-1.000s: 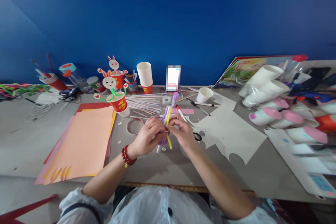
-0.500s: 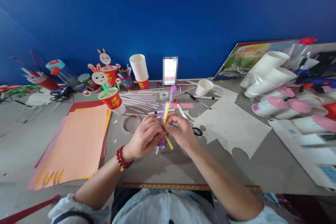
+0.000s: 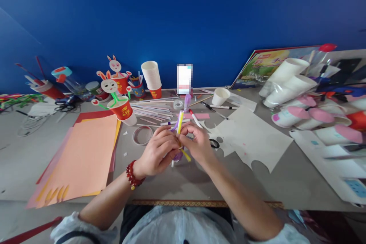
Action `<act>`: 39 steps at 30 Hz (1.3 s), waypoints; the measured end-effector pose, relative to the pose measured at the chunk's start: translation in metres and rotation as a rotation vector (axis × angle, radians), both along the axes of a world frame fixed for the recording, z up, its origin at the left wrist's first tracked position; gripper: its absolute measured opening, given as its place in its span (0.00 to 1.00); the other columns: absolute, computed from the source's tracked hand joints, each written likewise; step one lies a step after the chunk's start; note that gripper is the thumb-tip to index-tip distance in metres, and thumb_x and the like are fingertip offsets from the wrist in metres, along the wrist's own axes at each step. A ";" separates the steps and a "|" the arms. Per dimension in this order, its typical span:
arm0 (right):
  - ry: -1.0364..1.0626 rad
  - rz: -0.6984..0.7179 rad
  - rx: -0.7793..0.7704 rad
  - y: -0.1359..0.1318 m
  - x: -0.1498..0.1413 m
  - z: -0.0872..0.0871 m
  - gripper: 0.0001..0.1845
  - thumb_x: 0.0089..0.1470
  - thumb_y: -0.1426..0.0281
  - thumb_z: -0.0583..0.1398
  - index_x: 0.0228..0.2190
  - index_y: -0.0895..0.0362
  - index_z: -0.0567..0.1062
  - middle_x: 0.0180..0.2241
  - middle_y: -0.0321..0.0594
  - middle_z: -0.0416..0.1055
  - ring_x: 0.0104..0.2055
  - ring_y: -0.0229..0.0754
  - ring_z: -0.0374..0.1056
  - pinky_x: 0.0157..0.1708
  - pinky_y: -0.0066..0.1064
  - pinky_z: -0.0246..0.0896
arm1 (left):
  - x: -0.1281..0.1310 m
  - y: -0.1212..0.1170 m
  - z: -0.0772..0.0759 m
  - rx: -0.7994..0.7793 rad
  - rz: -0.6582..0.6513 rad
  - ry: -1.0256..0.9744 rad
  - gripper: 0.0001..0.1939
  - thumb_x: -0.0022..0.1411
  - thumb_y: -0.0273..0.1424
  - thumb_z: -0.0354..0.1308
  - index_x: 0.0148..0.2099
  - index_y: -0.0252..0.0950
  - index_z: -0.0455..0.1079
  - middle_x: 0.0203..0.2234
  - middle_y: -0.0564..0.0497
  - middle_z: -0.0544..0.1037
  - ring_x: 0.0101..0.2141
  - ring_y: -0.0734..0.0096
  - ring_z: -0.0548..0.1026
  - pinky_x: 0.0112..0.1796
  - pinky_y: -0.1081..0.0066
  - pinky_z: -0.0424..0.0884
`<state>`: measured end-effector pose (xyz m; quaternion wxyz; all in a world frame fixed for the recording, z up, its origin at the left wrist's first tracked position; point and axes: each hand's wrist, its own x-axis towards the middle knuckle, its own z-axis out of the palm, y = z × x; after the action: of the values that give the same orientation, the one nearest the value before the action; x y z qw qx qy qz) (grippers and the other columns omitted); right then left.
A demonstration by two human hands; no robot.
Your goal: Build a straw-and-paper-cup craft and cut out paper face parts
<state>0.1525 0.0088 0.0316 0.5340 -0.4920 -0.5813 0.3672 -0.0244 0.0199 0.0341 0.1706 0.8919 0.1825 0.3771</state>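
Note:
My left hand [image 3: 158,151] and my right hand [image 3: 197,143] meet over the middle of the grey table [image 3: 177,179]. Both are closed on a small bundle of purple and yellow straws [image 3: 180,124]. The straws stick up between my fingers, and a yellow end [image 3: 186,155] pokes out below them. A red bead bracelet [image 3: 132,174] sits on my left wrist. A tape ring [image 3: 143,135] lies just left of my left hand. Black scissors [image 3: 214,143] lie just right of my right hand.
Orange and yellow paper sheets [image 3: 82,156] lie at the left. A cut white sheet [image 3: 251,137] lies at the right. Bunny paper cups [image 3: 121,107], a cup stack [image 3: 151,78], loose straws [image 3: 151,111] and markers stand behind. Many cups [image 3: 300,118] crowd the far right.
My hands stay together on the straw bundle, the fingers shifting slightly round it. The view has drifted a little.

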 end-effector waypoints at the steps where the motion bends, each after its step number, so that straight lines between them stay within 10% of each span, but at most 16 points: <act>1: -0.006 -0.005 0.014 0.000 0.000 0.001 0.10 0.47 0.71 0.61 0.18 0.54 0.69 0.29 0.38 0.71 0.36 0.45 0.69 0.40 0.35 0.62 | 0.000 0.000 0.000 -0.002 -0.008 0.000 0.06 0.63 0.23 0.55 0.42 0.38 0.67 0.34 0.48 0.79 0.40 0.63 0.74 0.55 0.52 0.64; 13: 0.036 -0.147 0.031 0.013 0.019 -0.007 0.08 0.52 0.67 0.63 0.23 0.54 0.72 0.30 0.38 0.71 0.37 0.44 0.68 0.42 0.35 0.62 | 0.006 -0.013 0.007 -0.129 -0.166 -0.046 0.02 0.65 0.27 0.55 0.39 0.37 0.68 0.30 0.48 0.77 0.37 0.63 0.73 0.51 0.54 0.64; 23: 0.230 0.176 -0.125 0.008 0.017 -0.005 0.13 0.57 0.58 0.64 0.28 0.55 0.73 0.28 0.35 0.67 0.31 0.38 0.63 0.32 0.28 0.59 | -0.005 -0.001 -0.011 -0.647 -0.046 -0.389 0.08 0.69 0.33 0.55 0.37 0.35 0.68 0.29 0.50 0.69 0.35 0.68 0.68 0.44 0.64 0.66; 39: -0.364 0.020 0.067 0.007 0.049 0.019 0.14 0.63 0.61 0.58 0.28 0.55 0.71 0.30 0.37 0.70 0.31 0.40 0.66 0.30 0.28 0.59 | -0.005 0.002 -0.019 -0.900 0.200 -0.557 0.09 0.64 0.37 0.62 0.36 0.36 0.75 0.29 0.52 0.74 0.32 0.73 0.68 0.35 0.74 0.65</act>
<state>0.2016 0.0161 0.0509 0.4324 -0.5263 -0.6851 0.2581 -0.0289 0.0221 0.0154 0.5412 0.5752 0.3577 0.4983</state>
